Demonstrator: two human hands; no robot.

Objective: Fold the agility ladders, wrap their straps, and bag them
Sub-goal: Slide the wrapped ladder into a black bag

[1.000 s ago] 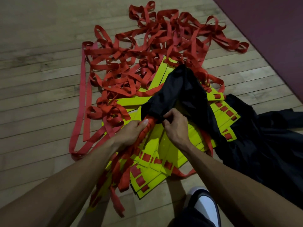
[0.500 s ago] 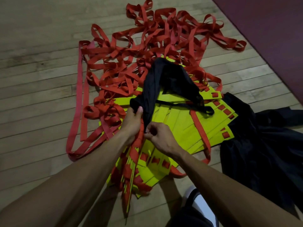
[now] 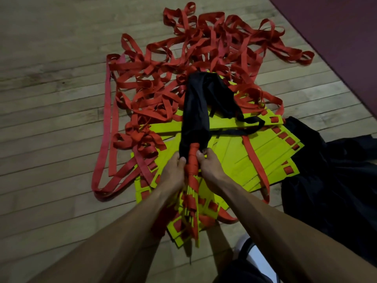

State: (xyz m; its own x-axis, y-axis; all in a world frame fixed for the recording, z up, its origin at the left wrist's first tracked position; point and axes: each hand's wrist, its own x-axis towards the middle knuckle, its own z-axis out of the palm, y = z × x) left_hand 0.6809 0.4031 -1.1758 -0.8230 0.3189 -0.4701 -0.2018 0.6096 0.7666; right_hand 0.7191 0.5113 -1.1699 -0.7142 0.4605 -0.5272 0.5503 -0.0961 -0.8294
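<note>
Wooden floorboards form the work surface, with a dark maroon mat at the upper right.

Hand state: the left hand and the right hand are both closed on the mouth of the black bag, one on each side of the wrapped ladder bundle. The fingers pinch the fabric edge; the bundle passes between the two hands. Its far end is already inside the bag, while the near end, with edge-on yellow rungs and spiral red strap, remains exposed towards the person.

Procedure for the step in hand, as judged:
1. Keep both grips level on opposite sides of the bag mouth so the opening stays round.
2. Draw the fabric towards the body in short pulls, regripping near the rim each time.
3. Keep the strap wrap tight; a loose turn is likely to snag the rim.
4. Keep the bag drawcord, which trails to the right across the rungs, outside the opening.

Surroundings: a second ladder lies unfolded beneath, its yellow rungs fanned on the floor and its red straps tangled beyond. More black fabric lies at the right. A shoe shows at the bottom edge.

Markings: no brand, label or legible writing is visible on any item.
</note>
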